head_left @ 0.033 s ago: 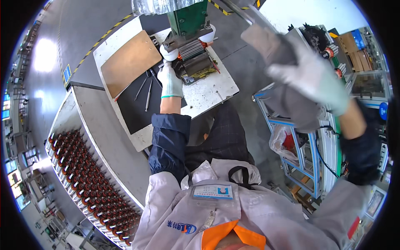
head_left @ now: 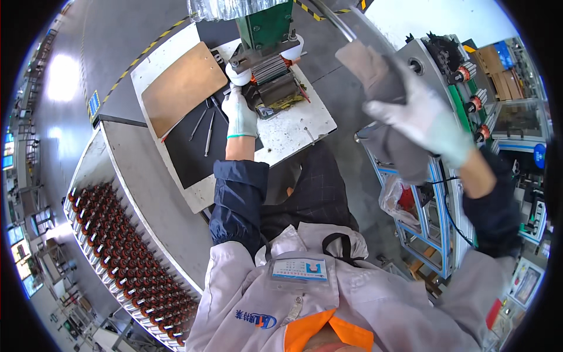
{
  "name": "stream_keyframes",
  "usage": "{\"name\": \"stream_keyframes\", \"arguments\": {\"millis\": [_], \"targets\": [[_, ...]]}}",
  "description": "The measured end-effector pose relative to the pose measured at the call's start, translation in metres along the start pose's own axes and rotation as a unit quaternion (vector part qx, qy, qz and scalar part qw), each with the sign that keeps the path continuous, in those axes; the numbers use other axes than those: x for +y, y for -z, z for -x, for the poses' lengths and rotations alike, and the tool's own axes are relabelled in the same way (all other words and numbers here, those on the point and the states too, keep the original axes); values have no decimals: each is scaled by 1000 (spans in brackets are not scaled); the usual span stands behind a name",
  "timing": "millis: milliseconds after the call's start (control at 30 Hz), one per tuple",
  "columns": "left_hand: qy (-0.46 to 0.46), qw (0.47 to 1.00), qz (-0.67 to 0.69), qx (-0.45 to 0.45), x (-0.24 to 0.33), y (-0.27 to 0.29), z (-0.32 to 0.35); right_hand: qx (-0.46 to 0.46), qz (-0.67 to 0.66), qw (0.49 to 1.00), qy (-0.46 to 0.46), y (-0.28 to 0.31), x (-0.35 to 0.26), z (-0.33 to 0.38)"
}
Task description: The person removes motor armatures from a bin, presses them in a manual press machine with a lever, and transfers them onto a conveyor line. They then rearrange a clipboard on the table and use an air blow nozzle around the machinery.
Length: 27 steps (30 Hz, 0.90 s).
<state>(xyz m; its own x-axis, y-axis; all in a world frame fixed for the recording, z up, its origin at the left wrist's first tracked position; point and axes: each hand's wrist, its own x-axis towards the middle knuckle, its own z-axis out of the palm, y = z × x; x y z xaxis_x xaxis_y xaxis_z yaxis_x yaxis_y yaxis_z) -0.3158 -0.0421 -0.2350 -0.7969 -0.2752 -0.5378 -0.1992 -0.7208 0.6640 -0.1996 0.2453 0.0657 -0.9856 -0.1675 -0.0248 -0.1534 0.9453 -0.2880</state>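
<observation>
At eleven o'clock, I'd steady the white-gloved left hand (head_left: pixel 240 113) by that rounded white cup (head_left: pixel 238 75); can't tell its grip, or the white-gloved right hand's (head_left: pixel 421 114).

The gloved right hand (head_left: pixel 413 111) is now further left and a little lower than before, and the grey cloth wrap (head_left: pixel 404 149) in its grip has shifted left with it; the brown end (head_left: pixel 362 60) of the wrap also sits further left. More of the shiny metal rod (head_left: pixel 337 22) shows, at a steeper slant. The dark right sleeve (head_left: pixel 491 205) has swung inward. Where hand and forearm covered the machine at the right, a round fitting (head_left: pixel 416 66) and a third copper-wound armature (head_left: pixel 482 133), below the other two, come into view.
</observation>
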Motion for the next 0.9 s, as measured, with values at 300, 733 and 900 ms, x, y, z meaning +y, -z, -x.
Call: {"name": "stream_keyframes", "arguments": {"millis": [300,733,900], "targets": [[-4,998,29,-49,2,14,12,201,-139,967,-67,-138,10,-12],[-101,993,-1,58,-10,21,-20,276,-168,946,-16,-167,12,-21],[-97,993,-12,65,-13,2,-11,207,-159,964,-57,-137,10,-11]]}}
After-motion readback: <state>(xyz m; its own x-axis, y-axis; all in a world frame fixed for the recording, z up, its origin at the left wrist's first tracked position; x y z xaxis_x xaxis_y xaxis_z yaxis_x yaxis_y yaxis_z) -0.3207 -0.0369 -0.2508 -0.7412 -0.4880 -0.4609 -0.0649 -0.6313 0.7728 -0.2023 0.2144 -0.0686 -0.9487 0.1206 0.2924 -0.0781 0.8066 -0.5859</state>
